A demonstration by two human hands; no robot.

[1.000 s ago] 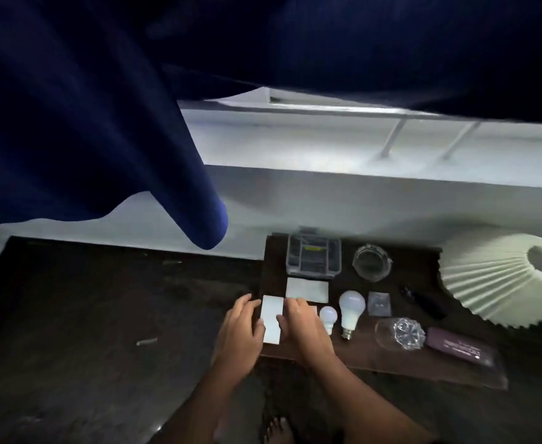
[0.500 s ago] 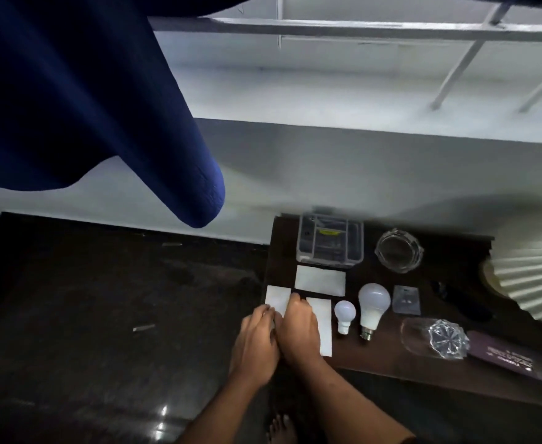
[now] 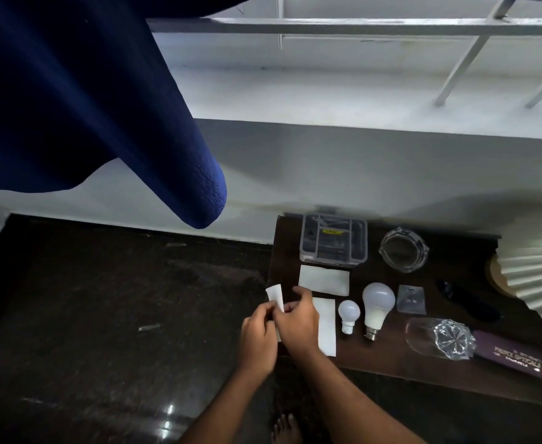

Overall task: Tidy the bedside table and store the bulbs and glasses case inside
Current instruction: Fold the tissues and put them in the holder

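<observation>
bedside table [image 3: 391, 357], dark wood, set against the white wall. at its left front edge: my left hand [image 3: 258, 336] and my right hand [image 3: 296, 325], side by side and touching, both with fingers pinched on one small white paper slip [image 3: 275, 294] whose top end sticks up between them. just right of my right hand: a long white paper [image 3: 326, 328] lying flat, partly under that hand. behind it: a wider white paper [image 3: 324, 280], flat. behind that, at the back left of the table: a clear plastic organiser box [image 3: 333, 241], lid closed, yellow label on top. right of the box: a round glass ashtray [image 3: 404, 249]. centre front: small bulb [image 3: 348, 315] and large bulb [image 3: 376, 307], both white, lying side by side with caps toward me, close but apart. right of the large bulb: a small clear packet [image 3: 411, 299]. further right: a dark object [image 3: 468, 304], too dim to tell. front right: a cut-glass tumbler [image 3: 439, 342] on its side, base toward the glasses case [image 3: 516, 360], maroon, printed lettering, lying flat on top at the front right. far right edge: pleated cream lampshade [image 3: 538, 280], tipped over. upper left: blue curtain [image 3: 71, 107] hanging.
</observation>
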